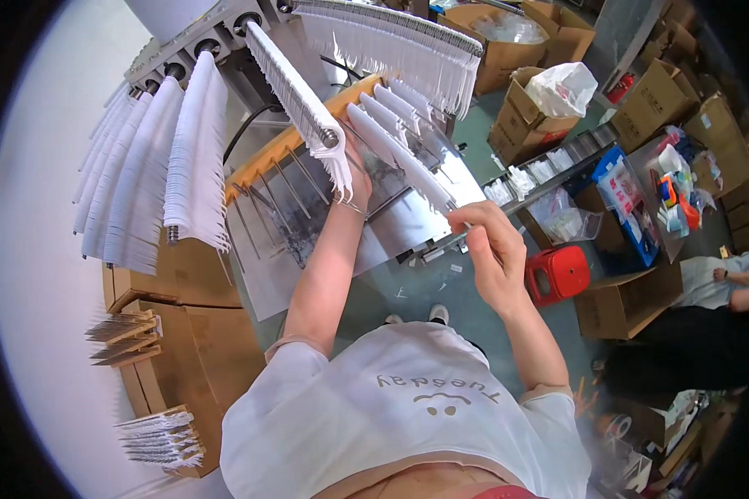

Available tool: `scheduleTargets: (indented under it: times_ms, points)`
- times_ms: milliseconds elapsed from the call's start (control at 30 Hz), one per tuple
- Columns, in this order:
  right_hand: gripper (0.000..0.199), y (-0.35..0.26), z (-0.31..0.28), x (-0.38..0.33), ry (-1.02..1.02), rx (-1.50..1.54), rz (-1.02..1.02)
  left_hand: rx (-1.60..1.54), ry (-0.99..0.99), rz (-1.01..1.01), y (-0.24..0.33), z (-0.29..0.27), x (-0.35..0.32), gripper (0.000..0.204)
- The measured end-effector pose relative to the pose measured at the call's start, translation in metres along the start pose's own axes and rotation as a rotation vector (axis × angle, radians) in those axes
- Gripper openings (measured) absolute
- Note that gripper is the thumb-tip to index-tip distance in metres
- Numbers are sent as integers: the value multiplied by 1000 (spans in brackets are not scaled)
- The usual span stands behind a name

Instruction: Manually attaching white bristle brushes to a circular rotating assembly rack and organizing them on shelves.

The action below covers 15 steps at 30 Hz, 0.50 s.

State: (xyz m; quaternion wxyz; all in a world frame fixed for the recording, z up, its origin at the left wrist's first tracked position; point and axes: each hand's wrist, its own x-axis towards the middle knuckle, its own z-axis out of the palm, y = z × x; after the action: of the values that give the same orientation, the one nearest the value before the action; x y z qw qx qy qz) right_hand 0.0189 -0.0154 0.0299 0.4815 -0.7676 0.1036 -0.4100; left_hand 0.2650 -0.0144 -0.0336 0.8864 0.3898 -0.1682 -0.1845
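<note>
My left hand reaches up behind a metal rod strung with thin white strips. Its fingers are mostly hidden by that rod, so I cannot see what they touch. My right hand is closed, thumb against bent fingers, at the front end of a slanting row of white strips. A thin metal rod seems to be pinched in it. Between and left of my hands is a wooden bar with several bare metal rods sticking out over a grey metal sheet.
More strip-laden rods hang from a machine hub at upper left, and another spans above. Cardboard boxes stand at left, with wooden racks beside them. A red stool, open boxes and a seated person are at right.
</note>
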Motion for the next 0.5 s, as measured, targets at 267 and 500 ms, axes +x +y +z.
scheduleTargets:
  times_ms: [267, 500]
  points:
    - [31, 6, -19, -18, 168, -57, 1, 631, -122, 302, -6, -23, -22, 26]
    - [40, -27, -101, -99, 239, -153, -75, 363, -169, -170, -9, 30, -123, 23]
